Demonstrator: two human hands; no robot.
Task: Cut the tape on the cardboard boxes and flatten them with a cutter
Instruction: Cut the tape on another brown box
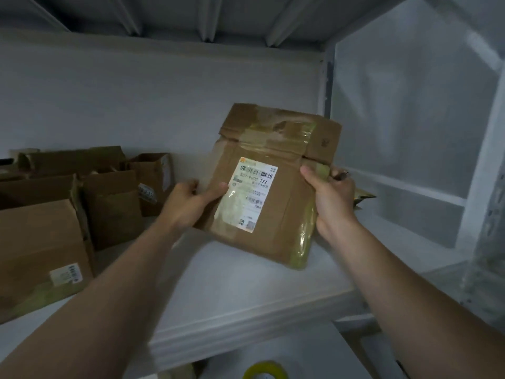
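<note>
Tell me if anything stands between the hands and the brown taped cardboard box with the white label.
Nothing visible does: the left hand and right hand grip the brown taped cardboard box directly by its opposite edges.

1. The cardboard box (274, 236) is plain brown, darker along its creases.
2. Its label (254, 192) is white with black barcodes and print, and has a small orange patch in one top corner.
3. The tape (276, 135) across the box is glossy and see-through, with a yellowish-green tint.
4. The shelf (246, 291) is white, looking greyish in the dim light, and the wall (136, 105) behind is pale grey.
5. The boxes (41, 236) to the left are the same brown. The nearest has a small label (66, 273), white with dark bars.
6. The tape roll (265, 372) below is yellow.
</note>
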